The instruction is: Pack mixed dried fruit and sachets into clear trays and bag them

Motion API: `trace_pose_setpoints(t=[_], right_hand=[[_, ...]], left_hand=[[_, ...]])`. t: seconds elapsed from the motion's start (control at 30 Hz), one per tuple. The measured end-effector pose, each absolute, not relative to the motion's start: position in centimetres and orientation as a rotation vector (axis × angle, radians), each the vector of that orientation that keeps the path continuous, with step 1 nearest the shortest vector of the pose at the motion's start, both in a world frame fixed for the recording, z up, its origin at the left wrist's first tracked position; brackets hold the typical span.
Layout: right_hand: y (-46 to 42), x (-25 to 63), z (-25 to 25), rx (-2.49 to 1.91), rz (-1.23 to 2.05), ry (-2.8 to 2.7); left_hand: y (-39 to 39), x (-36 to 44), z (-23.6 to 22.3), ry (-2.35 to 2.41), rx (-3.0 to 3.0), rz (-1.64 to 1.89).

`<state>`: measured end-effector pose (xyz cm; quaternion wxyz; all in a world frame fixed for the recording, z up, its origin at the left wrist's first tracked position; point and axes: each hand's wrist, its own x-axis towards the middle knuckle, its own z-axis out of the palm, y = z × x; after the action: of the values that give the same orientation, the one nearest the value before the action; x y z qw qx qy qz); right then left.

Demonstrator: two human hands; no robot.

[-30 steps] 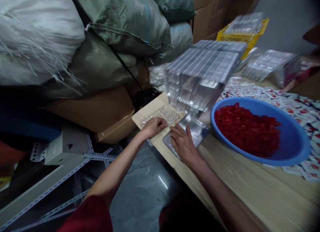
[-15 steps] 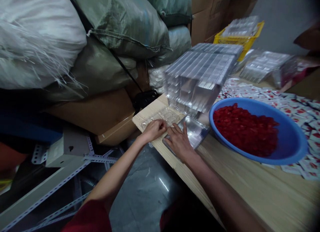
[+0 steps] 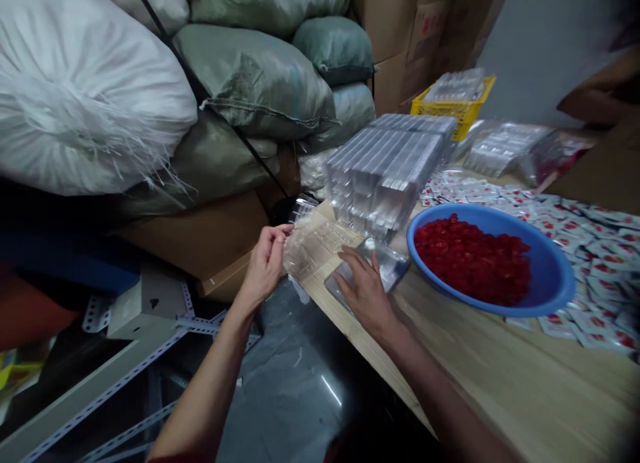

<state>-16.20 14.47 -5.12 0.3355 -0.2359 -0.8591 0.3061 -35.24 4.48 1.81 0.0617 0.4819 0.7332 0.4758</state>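
My left hand [image 3: 267,260] is closed, pinching the left edge of a thin clear plastic blister tray [image 3: 323,243] at the table's corner. The tray is see-through, so its exact outline is hard to make out. My right hand [image 3: 366,286] has its fingers spread and lies over a flat clear plastic case [image 3: 393,260] near the table's front edge. Part of that case is hidden under the palm. Just behind both hands rises a tall stack of clear plastic cases [image 3: 385,163].
Right of the stack, a blue basin [image 3: 555,276] holds red pieces. Small printed packets [image 3: 600,250] spread over the wooden table [image 3: 480,363]. Behind are a yellow crate [image 3: 465,116] and another person's arm [image 3: 600,93]. Stuffed sacks [image 3: 255,83] pile up at left.
My left hand has moved left, away from my right hand, to the tray's left edge. My right hand's fingers look slightly raised. The camera view has shifted a little.
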Motion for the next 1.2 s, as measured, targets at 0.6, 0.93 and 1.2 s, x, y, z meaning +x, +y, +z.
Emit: trace_pose_setpoints(t=[0.6,0.93,1.2], right_hand=[[6.6,16.8,-8.8,-1.467,1.239,-0.994],[3.7,23.0,-8.6,-1.648,0.594,-1.428],[18.3,29.8,-1.1,-1.971,0.211,-1.732]], left_hand=[[15.4,-15.1,1.6,1.676,2.001,0.978],[29.7,-9.9,-4.2,1.829,2.231,0.092],[30.9,-11.6,-5.3,1.805,2.304,0.074]])
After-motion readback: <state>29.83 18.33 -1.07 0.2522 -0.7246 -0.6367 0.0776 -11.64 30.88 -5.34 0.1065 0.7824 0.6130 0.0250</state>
